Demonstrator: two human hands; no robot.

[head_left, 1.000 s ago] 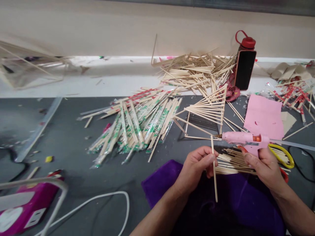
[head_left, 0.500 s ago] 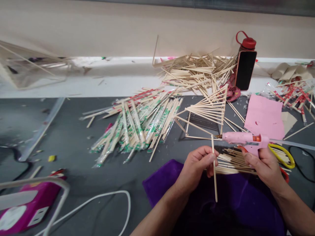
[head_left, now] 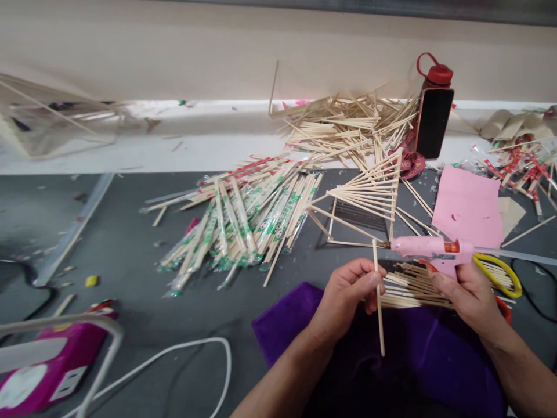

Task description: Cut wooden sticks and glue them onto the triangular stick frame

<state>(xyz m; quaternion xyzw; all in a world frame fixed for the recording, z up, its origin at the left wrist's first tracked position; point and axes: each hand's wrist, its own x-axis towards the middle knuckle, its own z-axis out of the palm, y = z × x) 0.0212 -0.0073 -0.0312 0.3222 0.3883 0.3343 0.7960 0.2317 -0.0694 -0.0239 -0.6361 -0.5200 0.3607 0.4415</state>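
My left hand (head_left: 348,293) pinches a thin wooden stick (head_left: 378,302) and holds it almost upright over a purple cloth (head_left: 304,325). My right hand (head_left: 467,296) grips the handle of a pink glue gun (head_left: 429,248). The gun's metal nozzle points left and sits right at the stick's top end. Behind the nozzle stands a fan-shaped frame of glued sticks (head_left: 369,194). A bundle of loose sticks (head_left: 413,284) lies between my hands.
Wrapped chopsticks (head_left: 243,220) lie in a heap on the dark table, bare sticks (head_left: 343,125) behind them. A red-capped bottle (head_left: 433,113), pink paper (head_left: 467,206), yellow-handled scissors (head_left: 500,273), a white cable (head_left: 187,351) and a pink box (head_left: 39,371) lie around.
Almost nothing has changed; the glue gun nozzle has edged slightly closer to the top end of the stick, and both hands keep their grips.
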